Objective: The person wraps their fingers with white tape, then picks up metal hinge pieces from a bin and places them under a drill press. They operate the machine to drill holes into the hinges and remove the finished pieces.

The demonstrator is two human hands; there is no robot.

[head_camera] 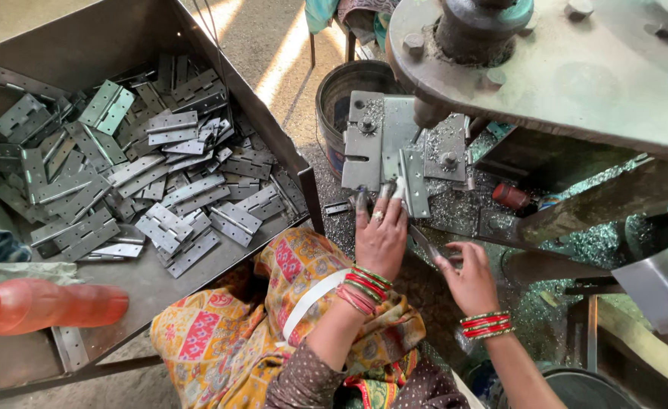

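Loading step. My left hand (380, 236), fingers spread, presses hinge (413, 182) onto press bed (372, 144), frame centre. My right hand (466, 276) pinches thin tool (423, 244). Next, I judge: seat hinge squarely, clear fingers.

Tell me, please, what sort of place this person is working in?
Probably a small metal workshop making hinges: a tray heaped with metal hinges, a heavy press machine, and metal shavings around the left hand.
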